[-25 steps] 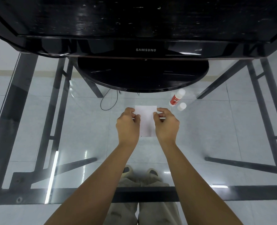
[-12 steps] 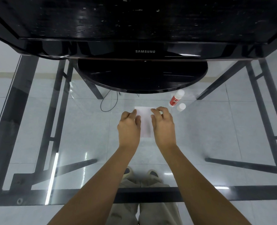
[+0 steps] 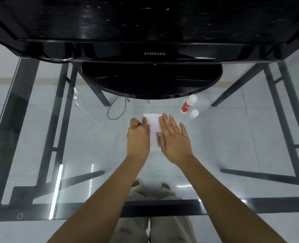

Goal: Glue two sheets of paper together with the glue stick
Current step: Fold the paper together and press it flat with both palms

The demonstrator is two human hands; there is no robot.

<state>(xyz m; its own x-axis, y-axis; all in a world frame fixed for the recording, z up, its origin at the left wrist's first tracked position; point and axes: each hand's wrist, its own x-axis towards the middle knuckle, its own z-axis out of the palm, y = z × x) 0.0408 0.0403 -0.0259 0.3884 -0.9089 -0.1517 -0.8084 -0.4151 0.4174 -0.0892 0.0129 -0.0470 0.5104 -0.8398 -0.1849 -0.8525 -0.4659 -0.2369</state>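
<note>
Right hand (image 3: 174, 137): flat, palm down, fingers spread wide, covering right edge of white paper (image 3: 154, 127); nothing gripped. Left hand (image 3: 138, 135): loosely curled, narrow, index finger and thumb resting at paper's left edge; nothing pinched that can be made out. Paper flat on glass table (image 3: 85, 137), between the two hands; far edge and far-left corner exposed, near edge showing just below right thumb. One sheet or two stacked: cannot tell.

Far right of paper: glue stick (image 3: 187, 106), red label, lying tilted, apart from paper. Cap (image 3: 194, 113) standing just beside it on near-right side, off the stick.

Far side: black monitor base (image 3: 150, 81), its curved rim near the paper's far edge but not touching. Open glass to left, right and near side of hands. Dark cable (image 3: 117, 111) seen through glass, far left of hands.
</note>
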